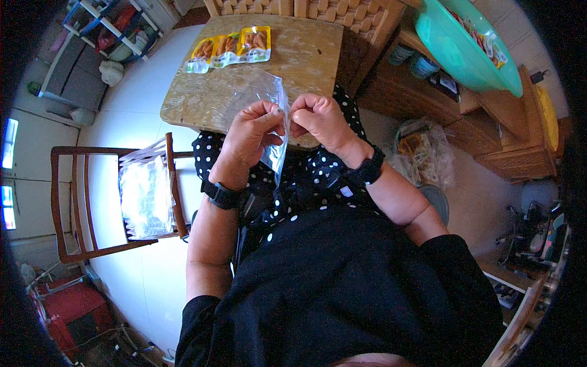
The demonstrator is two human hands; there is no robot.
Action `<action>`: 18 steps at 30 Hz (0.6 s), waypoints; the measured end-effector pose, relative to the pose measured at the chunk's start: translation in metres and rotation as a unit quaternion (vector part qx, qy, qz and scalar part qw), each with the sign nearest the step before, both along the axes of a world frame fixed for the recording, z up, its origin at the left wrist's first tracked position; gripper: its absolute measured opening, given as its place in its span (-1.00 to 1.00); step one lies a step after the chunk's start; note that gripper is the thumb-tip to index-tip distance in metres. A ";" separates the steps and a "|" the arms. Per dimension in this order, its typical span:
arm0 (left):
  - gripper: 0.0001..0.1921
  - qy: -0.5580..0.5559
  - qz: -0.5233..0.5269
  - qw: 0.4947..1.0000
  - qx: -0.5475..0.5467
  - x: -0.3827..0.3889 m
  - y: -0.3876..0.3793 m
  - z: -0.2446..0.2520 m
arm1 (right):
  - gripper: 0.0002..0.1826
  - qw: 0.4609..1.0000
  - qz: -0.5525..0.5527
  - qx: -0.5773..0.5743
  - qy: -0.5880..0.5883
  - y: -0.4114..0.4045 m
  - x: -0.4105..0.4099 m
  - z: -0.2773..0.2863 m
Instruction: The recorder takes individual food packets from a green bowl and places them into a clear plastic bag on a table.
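Note:
My left hand (257, 133) pinches a clear plastic zip bag (278, 156) near its edge, thumb against curled fingers. The bag stands nearly edge-on, and part of its clear film spreads over the wooden table (302, 55) behind my left hand. On the bag's other side, my right hand (321, 119) has its fingertips curled together at the same edge; the exact grip is partly hidden by the fingers. Three yellow-and-white food pouches (240, 46) lie overlapping in a row at the table's far side, their fronts showing brown food.
A wooden chair (170, 183) at left carries a stack of clear plastic bags (146, 199). A large green basin (463, 46) holding packets sits at upper right on a wooden cabinet (412, 96). On the floor at right lies a clear plastic sack (424, 151) with yellow packets.

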State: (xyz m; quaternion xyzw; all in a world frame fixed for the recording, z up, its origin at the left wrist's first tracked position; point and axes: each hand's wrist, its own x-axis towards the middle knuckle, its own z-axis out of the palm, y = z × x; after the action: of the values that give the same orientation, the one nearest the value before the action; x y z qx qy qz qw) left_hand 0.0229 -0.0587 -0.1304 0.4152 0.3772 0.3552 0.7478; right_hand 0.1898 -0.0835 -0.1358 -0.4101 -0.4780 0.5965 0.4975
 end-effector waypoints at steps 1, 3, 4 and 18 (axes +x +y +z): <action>-0.88 -0.024 -0.015 0.999 -0.015 -0.002 0.001 -0.002 | -0.90 1.000 0.000 0.000 0.000 0.000 0.001 -0.001; -0.87 -0.040 -0.018 0.999 -0.007 -0.004 0.004 -0.005 | -0.90 1.000 0.013 -0.008 0.015 0.002 0.004 -0.002; -0.86 -0.056 -0.022 0.998 0.001 -0.003 0.004 -0.005 | -0.90 1.000 0.013 -0.008 0.014 0.002 0.006 -0.001; -0.82 0.482 0.131 0.682 0.534 -0.005 0.016 0.018 | -0.88 0.956 -0.088 0.128 -0.249 0.005 0.022 0.003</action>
State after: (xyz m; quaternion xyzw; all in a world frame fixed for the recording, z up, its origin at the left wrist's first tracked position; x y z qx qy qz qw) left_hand 0.0179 -0.0429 -0.1125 0.8045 0.4822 0.3416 0.0598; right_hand 0.2118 -0.0786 -0.1325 -0.5192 -0.6211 0.3632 0.4613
